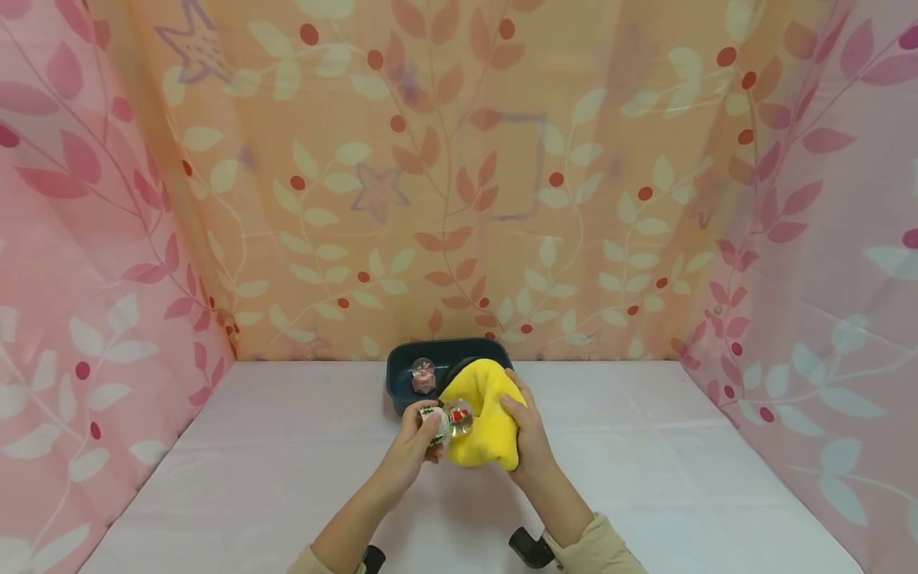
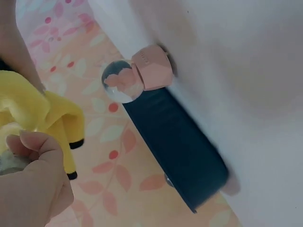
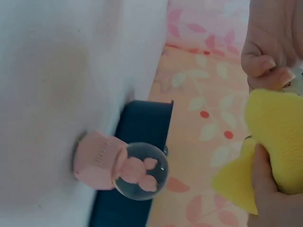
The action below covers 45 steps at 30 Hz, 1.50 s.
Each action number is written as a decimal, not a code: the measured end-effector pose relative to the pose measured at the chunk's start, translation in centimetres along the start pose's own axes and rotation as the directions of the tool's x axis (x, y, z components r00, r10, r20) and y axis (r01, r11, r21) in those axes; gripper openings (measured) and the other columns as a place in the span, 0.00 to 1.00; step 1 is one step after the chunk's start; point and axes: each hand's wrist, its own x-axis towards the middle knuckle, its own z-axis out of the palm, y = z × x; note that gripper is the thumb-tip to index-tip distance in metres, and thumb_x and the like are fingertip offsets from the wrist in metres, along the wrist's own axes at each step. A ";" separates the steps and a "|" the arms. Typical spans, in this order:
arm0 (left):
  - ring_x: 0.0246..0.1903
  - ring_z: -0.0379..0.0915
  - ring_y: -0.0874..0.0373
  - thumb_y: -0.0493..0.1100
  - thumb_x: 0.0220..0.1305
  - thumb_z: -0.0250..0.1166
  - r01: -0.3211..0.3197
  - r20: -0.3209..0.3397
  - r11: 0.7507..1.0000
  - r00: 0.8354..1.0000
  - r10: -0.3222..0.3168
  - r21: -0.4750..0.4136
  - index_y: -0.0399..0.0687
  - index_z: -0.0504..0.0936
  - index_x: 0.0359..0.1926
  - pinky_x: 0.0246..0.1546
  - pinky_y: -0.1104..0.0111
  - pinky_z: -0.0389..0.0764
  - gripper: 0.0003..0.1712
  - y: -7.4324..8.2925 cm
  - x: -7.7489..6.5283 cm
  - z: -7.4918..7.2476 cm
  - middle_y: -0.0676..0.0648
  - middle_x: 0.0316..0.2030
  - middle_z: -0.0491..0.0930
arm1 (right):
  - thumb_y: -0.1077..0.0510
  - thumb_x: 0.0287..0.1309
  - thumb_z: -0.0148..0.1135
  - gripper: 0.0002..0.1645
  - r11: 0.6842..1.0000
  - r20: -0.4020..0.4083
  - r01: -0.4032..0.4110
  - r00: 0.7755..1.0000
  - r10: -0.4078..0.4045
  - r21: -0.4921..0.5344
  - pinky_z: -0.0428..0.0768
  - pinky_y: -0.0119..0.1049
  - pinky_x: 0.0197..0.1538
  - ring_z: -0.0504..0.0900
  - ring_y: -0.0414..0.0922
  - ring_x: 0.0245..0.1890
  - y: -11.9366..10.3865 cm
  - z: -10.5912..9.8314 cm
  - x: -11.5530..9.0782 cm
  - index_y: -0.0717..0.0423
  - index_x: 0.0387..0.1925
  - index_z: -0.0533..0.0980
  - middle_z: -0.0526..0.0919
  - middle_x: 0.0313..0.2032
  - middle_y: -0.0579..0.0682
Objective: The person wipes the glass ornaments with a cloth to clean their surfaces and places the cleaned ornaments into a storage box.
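My left hand (image 1: pixel 416 438) grips the white-and-green base of a small snow globe (image 1: pixel 460 416), tilted so its clear ball with a red figure faces right. My right hand (image 1: pixel 529 434) holds a bunched yellow cloth (image 1: pixel 488 414) right against the ball. In the left wrist view the cloth shows dark edging (image 2: pixel 76 144). A pink snow globe (image 3: pixel 102 161) with a pink figure in its ball stands upright on the table before a dark blue bin (image 1: pixel 402 399); the cloth and hands hide it in the head view. Another globe with a pinkish base (image 1: pixel 424 375) sits inside the bin.
The bin stands at the back of the white-covered table (image 1: pixel 287 462), near the orange leaf-patterned curtain (image 1: pixel 445 199). Pink curtains (image 1: pixel 86 279) flank both sides. Black wrist-worn devices (image 1: pixel 531 548) show under the sleeves (image 1: pixel 598 550).
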 end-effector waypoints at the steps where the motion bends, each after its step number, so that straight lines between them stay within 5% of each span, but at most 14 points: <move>1: 0.32 0.66 0.56 0.49 0.76 0.48 -0.008 0.002 1.000 1.000 0.008 -0.001 0.38 0.53 0.64 0.34 0.71 0.72 0.26 0.0 0.0 -0.1 0.42 0.40 0.67 | 0.59 0.67 0.46 0.32 0.999 0.023 0.023 0.999 -0.023 -0.022 0.74 0.31 0.49 0.71 0.43 0.47 -0.1 0.0 -0.1 0.49 0.70 0.51 0.64 0.55 0.49; 4: 0.35 0.68 0.55 0.46 0.76 0.50 -0.037 0.022 0.999 0.999 0.037 -0.020 0.39 0.53 0.65 0.36 0.70 0.73 0.25 0.2 0.1 -0.2 0.42 0.40 0.67 | 0.61 0.61 0.53 0.42 0.981 0.123 0.100 0.989 -0.080 -0.165 0.74 0.36 0.49 0.71 0.47 0.47 -0.3 0.1 -0.3 0.49 0.73 0.47 0.61 0.59 0.54; 10: 0.41 0.69 0.53 0.42 0.75 0.50 -0.099 0.108 0.995 0.989 0.101 -0.016 0.39 0.53 0.65 0.43 0.68 0.71 0.25 0.3 -0.2 -0.4 0.40 0.47 0.66 | 0.59 0.55 0.65 0.50 0.883 0.289 0.201 0.954 -0.078 -0.424 0.74 0.45 0.48 0.71 0.53 0.46 -0.7 0.7 -0.6 0.51 0.74 0.49 0.60 0.61 0.63; 15: 0.44 0.69 0.53 0.40 0.73 0.53 -0.116 0.100 0.993 0.988 0.117 -0.023 0.38 0.54 0.65 0.47 0.66 0.71 0.26 0.1 -0.4 -0.2 0.38 0.51 0.66 | 0.64 0.52 0.66 0.46 0.852 0.250 0.211 0.963 -0.098 -0.479 0.74 0.45 0.46 0.71 0.53 0.44 -0.6 0.9 -0.5 0.50 0.71 0.56 0.64 0.57 0.60; 20: 0.43 0.70 0.54 0.44 0.71 0.58 -0.082 0.044 0.996 0.995 0.084 -0.046 0.33 0.56 0.67 0.42 0.70 0.73 0.33 0.4 -0.4 0.2 0.39 0.52 0.67 | 0.68 0.47 0.67 0.43 0.795 0.154 0.295 0.955 -0.252 -0.530 0.75 0.43 0.43 0.72 0.52 0.41 -0.1 0.9 -0.8 0.53 0.66 0.63 0.69 0.52 0.59; 23: 0.38 0.71 0.55 0.48 0.74 0.53 -0.062 0.073 0.998 0.995 0.063 -0.011 0.35 0.55 0.69 0.36 0.72 0.71 0.32 0.8 -0.3 0.4 0.39 0.45 0.70 | 0.68 0.47 0.67 0.40 0.736 0.160 0.380 0.922 -0.354 -0.561 0.76 0.41 0.42 0.72 0.50 0.40 0.0 0.9 -1.1 0.54 0.63 0.64 0.70 0.50 0.58; 27: 0.30 0.69 0.56 0.55 0.78 0.40 -0.038 0.109 0.999 0.993 0.037 0.007 0.35 0.54 0.67 0.30 0.73 0.69 0.30 1.1 -0.2 0.5 0.42 0.34 0.72 | 0.70 0.45 0.66 0.38 0.633 0.253 0.529 0.841 -0.478 -0.565 0.76 0.39 0.40 0.72 0.46 0.39 0.4 1.0 -1.1 0.55 0.60 0.65 0.72 0.48 0.56; 30: 0.25 0.67 0.58 0.59 0.78 0.33 -0.031 0.102 0.999 0.994 0.033 -0.023 0.35 0.64 0.54 0.27 0.73 0.68 0.30 1.2 0.0 0.8 0.45 0.27 0.71 | 0.73 0.43 0.66 0.38 0.571 0.322 0.612 0.784 -0.531 -0.548 0.76 0.38 0.39 0.72 0.43 0.38 0.7 1.1 -0.9 0.55 0.59 0.66 0.74 0.47 0.57; 33: 0.21 0.64 0.59 0.59 0.78 0.32 -0.040 0.101 0.997 0.994 0.046 -0.060 0.37 0.68 0.40 0.23 0.73 0.68 0.31 1.3 0.3 1.1 0.47 0.22 0.69 | 0.73 0.43 0.66 0.37 0.543 0.345 0.638 0.762 -0.549 -0.546 0.77 0.38 0.38 0.73 0.43 0.37 1.1 1.0 -0.9 0.56 0.57 0.67 0.75 0.47 0.57; 38: 0.17 0.60 0.60 0.54 0.79 0.33 -0.056 0.123 0.994 0.990 0.067 -0.092 0.37 0.69 0.30 0.20 0.73 0.66 0.30 1.1 0.4 1.0 0.48 0.18 0.66 | 0.72 0.44 0.64 0.35 0.573 0.274 0.580 0.800 -0.533 -0.579 0.77 0.37 0.37 0.73 0.43 0.36 1.6 0.9 -1.1 0.57 0.57 0.68 0.76 0.44 0.57; 45: 0.16 0.60 0.62 0.50 0.80 0.35 -0.036 0.115 0.988 0.992 0.053 -0.149 0.39 0.68 0.31 0.21 0.73 0.65 0.26 0.8 0.3 1.1 0.49 0.18 0.65 | 0.69 0.47 0.62 0.33 0.748 0.113 0.426 0.895 -0.432 -0.509 0.76 0.37 0.39 0.74 0.46 0.36 1.2 1.0 -1.2 0.58 0.58 0.68 0.73 0.43 0.52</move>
